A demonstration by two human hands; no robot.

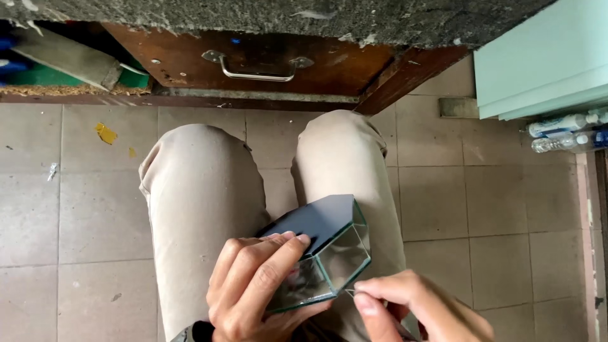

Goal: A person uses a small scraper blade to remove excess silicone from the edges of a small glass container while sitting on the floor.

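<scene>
My left hand [256, 285] grips a small glass box [326, 244] with a dark top pane and greenish edges, held over my lap. Its fingers curl over the box's near left side. My right hand [411, 307] comes in from the lower right, thumb and forefinger pinched at the box's lower front corner. Whether anything thin sits between those fingertips is too small to tell. My knees in beige trousers [202, 190] lie under the box.
A brown wooden drawer with a metal handle [256, 68] sits under a rough concrete slab ahead. Pale green glass sheets [538, 63] lean at the upper right, with plastic bottles [563, 133] beside them. Grey floor tiles surround my legs.
</scene>
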